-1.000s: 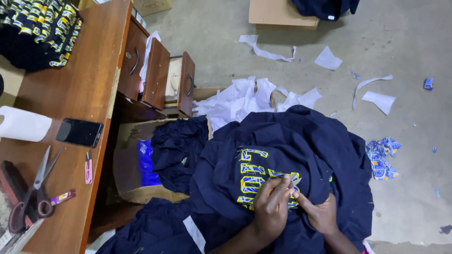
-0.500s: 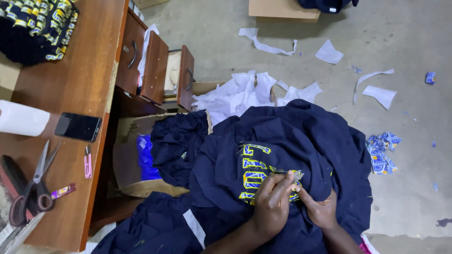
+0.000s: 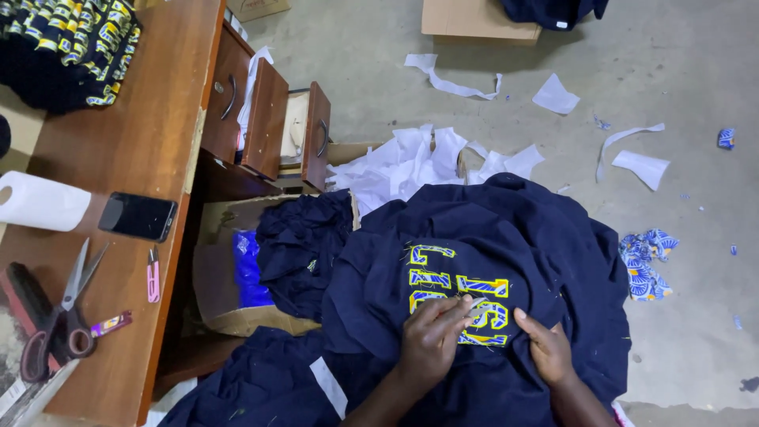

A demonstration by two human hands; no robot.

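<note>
A navy garment (image 3: 506,237) lies across my lap, its yellow and blue stitched lettering (image 3: 451,285) facing up. My left hand (image 3: 431,340) rests on the lower letters with fingertips pinched together on something small and pale at the stitching; what it pinches is too small to identify. My right hand (image 3: 545,348) presses flat on the cloth just right of the lettering, thumb pointing toward the letters. Loose thread bits speckle the fabric.
A wooden desk (image 3: 150,142) at left carries scissors (image 3: 59,316), a pink thread snipper (image 3: 152,275), a phone (image 3: 138,216), a paper roll (image 3: 39,203) and stacked patterned fabric (image 3: 67,47). Its drawers (image 3: 261,119) hang open. A cardboard box (image 3: 229,292) holds more navy cloth. White paper scraps (image 3: 411,162) litter the floor.
The view has shifted slightly. My hands have stayed on the lettering, the left fingers working a little along the lower letters. The garment has barely moved.
</note>
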